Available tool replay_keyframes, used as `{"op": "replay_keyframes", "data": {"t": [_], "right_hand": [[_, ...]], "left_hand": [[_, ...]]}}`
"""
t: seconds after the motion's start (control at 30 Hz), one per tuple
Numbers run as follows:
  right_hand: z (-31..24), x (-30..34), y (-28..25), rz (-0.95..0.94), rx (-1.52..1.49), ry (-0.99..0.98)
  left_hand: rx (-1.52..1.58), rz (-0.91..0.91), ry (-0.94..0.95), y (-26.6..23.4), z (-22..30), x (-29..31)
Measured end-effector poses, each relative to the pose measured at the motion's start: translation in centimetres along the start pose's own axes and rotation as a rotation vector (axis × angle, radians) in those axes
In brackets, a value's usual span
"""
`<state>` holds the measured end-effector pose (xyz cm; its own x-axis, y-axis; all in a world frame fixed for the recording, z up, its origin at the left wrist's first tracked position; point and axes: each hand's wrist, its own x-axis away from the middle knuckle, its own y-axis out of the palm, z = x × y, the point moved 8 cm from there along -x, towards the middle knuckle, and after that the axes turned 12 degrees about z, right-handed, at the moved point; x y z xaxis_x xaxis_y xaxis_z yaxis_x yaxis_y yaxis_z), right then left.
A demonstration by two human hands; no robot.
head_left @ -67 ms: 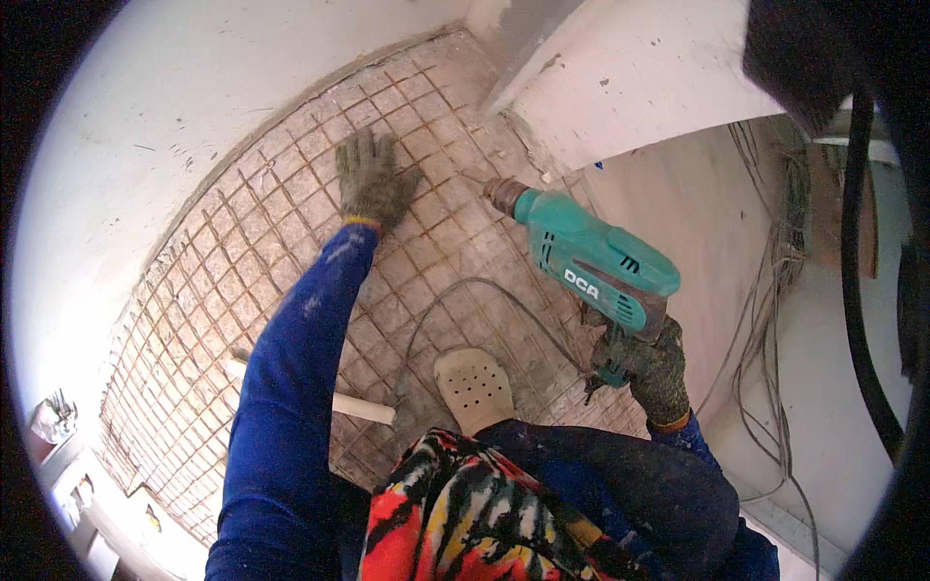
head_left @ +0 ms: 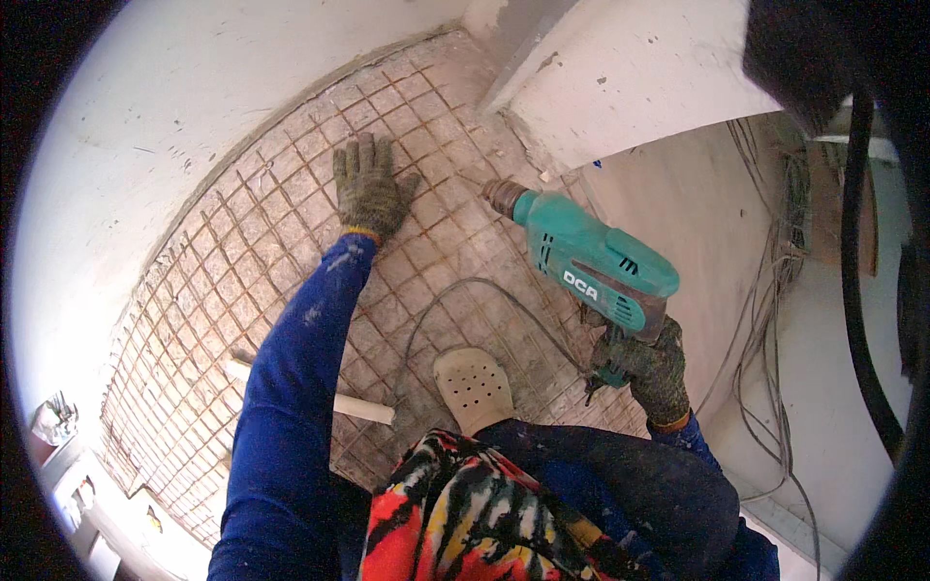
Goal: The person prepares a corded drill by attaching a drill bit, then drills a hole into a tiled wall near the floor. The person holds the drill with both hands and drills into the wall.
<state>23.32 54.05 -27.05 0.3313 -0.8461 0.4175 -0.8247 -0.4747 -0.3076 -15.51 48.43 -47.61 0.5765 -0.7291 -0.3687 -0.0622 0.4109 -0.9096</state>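
Observation:
My left hand (head_left: pixel 370 189), in a dusty grey-green knit glove, lies with its fingers stretched out over a rusty rebar mesh (head_left: pixel 254 240) and holds nothing. On the right, my gloved right hand (head_left: pixel 657 373) is wrapped round the handle of a teal corded power drill (head_left: pixel 601 254). The drill's chuck (head_left: pixel 504 198) points up and left toward the mesh, a short way right of my left hand. A cord (head_left: pixel 484 281) loops from the handle across the mesh.
A pale wooden handle (head_left: pixel 363 408) lies under my left forearm. My beige perforated clog (head_left: pixel 473 389) rests on the mesh. White walls (head_left: pixel 223 77) border it. Loose cables (head_left: pixel 765 387) hang at the right, beside a thick black hose or strap (head_left: pixel 854 281).
My left hand has shifted very slightly, with its thumb and fingers a little more spread. The drill and my right hand look unchanged.

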Motion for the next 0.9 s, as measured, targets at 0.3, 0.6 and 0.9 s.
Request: {"op": "replay_keyframes", "data": {"t": [0.3, 0.6, 0.9], "right_hand": [[0.6, -0.6, 0.0, 0.011, -0.079, 0.011], [-0.3, -0.3, 1.3, -0.09, -0.115, 0.01], [0.8, -0.2, 1.2, -0.013, -0.122, -0.001]], "left_hand": [[0.085, -0.237, -0.064, 0.6, -1.2, -2.3], [0.131, -0.131, -0.061, 0.8, -1.8, -1.6], [0.168, -0.058, -0.02, -6.1, -0.5, 7.4]]}}
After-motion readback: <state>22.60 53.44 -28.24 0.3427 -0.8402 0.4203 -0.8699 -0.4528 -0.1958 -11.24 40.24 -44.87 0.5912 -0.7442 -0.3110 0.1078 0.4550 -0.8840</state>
